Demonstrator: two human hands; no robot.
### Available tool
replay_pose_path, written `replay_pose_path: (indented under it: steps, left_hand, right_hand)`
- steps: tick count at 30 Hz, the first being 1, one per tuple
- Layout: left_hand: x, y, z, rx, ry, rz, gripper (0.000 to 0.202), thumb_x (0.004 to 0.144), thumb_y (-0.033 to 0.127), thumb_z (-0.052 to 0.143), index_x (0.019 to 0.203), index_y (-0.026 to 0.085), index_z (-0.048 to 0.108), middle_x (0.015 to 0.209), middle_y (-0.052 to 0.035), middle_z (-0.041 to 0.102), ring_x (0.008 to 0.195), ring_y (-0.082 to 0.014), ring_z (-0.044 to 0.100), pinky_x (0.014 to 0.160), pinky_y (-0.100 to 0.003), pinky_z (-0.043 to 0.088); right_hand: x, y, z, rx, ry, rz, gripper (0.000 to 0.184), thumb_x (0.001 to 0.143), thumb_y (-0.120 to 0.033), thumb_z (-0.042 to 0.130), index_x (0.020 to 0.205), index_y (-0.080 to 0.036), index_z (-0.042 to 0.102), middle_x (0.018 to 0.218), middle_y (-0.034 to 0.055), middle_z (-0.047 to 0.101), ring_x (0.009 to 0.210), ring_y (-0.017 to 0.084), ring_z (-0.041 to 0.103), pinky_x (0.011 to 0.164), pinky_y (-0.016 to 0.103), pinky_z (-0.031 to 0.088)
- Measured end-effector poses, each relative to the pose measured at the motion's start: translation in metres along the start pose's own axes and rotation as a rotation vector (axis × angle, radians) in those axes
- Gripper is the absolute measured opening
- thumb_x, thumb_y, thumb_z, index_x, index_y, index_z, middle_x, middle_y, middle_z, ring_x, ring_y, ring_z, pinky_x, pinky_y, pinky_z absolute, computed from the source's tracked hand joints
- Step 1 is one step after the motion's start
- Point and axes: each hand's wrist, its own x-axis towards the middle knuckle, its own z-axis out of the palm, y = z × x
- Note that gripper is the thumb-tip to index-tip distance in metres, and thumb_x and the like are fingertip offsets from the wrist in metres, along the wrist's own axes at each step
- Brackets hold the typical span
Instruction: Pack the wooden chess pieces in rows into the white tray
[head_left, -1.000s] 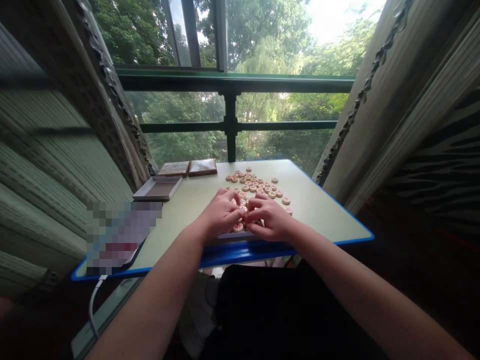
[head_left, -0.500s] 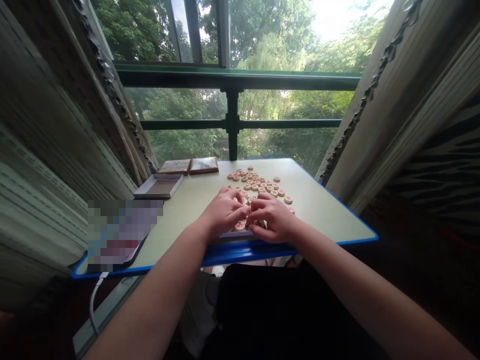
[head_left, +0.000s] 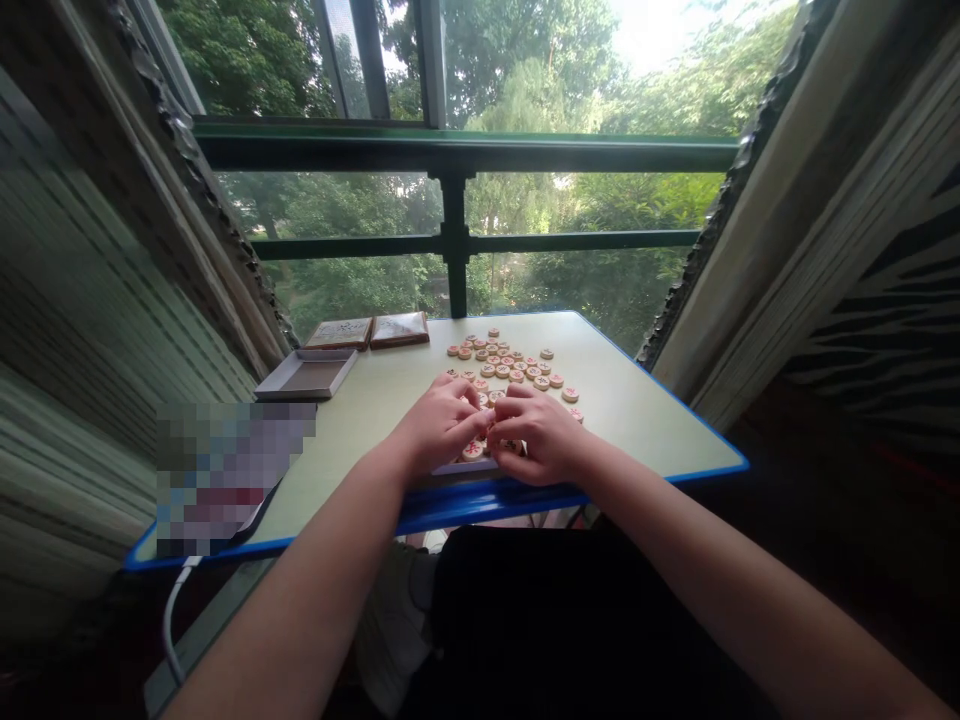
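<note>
My left hand and my right hand meet over a shallow box at the table's near edge. Round wooden Chinese chess pieces lie in the box, among them one with a red character. Both hands have curled fingers, with thumbs and fingertips pinched at pieces between them. My hands cover much of the box, and the exact contact is partly hidden. Beyond them, several loose chess pieces with red or dark characters spread over the pale table.
An open shallow box lid stands at the left, with two flat boxes, one left and one right, behind it. A blurred-out device with a white cable lies at the left corner. Curtains flank the window.
The view has shifted slightly, so the table sits a little further left. My hands stay over the box with small finger movements; the loose pieces look unmoved.
</note>
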Motion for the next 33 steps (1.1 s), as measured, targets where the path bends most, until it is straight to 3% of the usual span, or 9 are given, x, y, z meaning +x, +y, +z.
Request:
replay_pose_path:
  steps: [8, 14, 20, 26, 33]
  left_hand:
    - [-0.0008, 0.0005, -0.0004, 0.014, 0.067, 0.006, 0.045, 0.087, 0.044, 0.038, 0.070, 0.019, 0.071, 0.086, -0.0053, 0.058, 0.089, -0.0194, 0.046, 0.086, -0.035, 0.035]
    - [0.0003, -0.0009, 0.0020, -0.007, 0.009, 0.002, 0.050, 0.089, 0.045, 0.032, 0.071, 0.020, 0.071, 0.086, -0.0049, 0.059, 0.088, -0.0191, 0.045, 0.087, -0.035, 0.035]
    - [-0.0001, 0.0017, 0.0008, -0.002, 0.033, 0.013, 0.051, 0.088, 0.048, 0.035, 0.066, 0.019, 0.071, 0.082, -0.0054, 0.059, 0.085, -0.0183, 0.047, 0.085, -0.034, 0.036]
    - [0.0001, 0.0007, 0.0010, -0.010, 0.020, 0.025, 0.054, 0.089, 0.049, 0.031, 0.067, 0.019, 0.071, 0.081, -0.0053, 0.060, 0.082, -0.0175, 0.048, 0.083, -0.033, 0.036]
    - [0.0006, -0.0006, 0.0016, 0.032, 0.017, 0.009, 0.058, 0.089, 0.052, 0.028, 0.069, 0.019, 0.072, 0.080, -0.0056, 0.059, 0.080, -0.0168, 0.047, 0.081, -0.033, 0.037]
  right_hand:
    - [-0.0002, -0.0003, -0.0007, -0.069, 0.034, 0.019, 0.019, 0.076, -0.023, 0.050, 0.062, -0.018, 0.062, 0.065, 0.0042, 0.054, 0.063, 0.016, 0.037, 0.064, 0.031, 0.033]
    - [-0.0003, -0.0014, -0.0005, -0.019, 0.001, -0.010, 0.011, 0.072, -0.019, 0.053, 0.066, -0.018, 0.062, 0.071, 0.0045, 0.058, 0.066, 0.016, 0.039, 0.065, 0.031, 0.034]
    - [-0.0010, 0.0009, 0.0009, -0.076, 0.015, 0.028, 0.018, 0.077, -0.022, 0.051, 0.062, -0.018, 0.059, 0.064, 0.0040, 0.055, 0.064, 0.016, 0.038, 0.063, 0.030, 0.033]
    - [-0.0011, -0.0009, -0.0007, -0.047, -0.005, 0.001, 0.011, 0.073, -0.020, 0.053, 0.065, -0.018, 0.060, 0.071, 0.0046, 0.059, 0.066, 0.016, 0.039, 0.064, 0.030, 0.034]
    - [-0.0001, -0.0009, -0.0004, -0.078, -0.005, 0.019, 0.017, 0.077, -0.022, 0.051, 0.065, -0.018, 0.061, 0.069, 0.0048, 0.059, 0.065, 0.016, 0.041, 0.063, 0.030, 0.034]
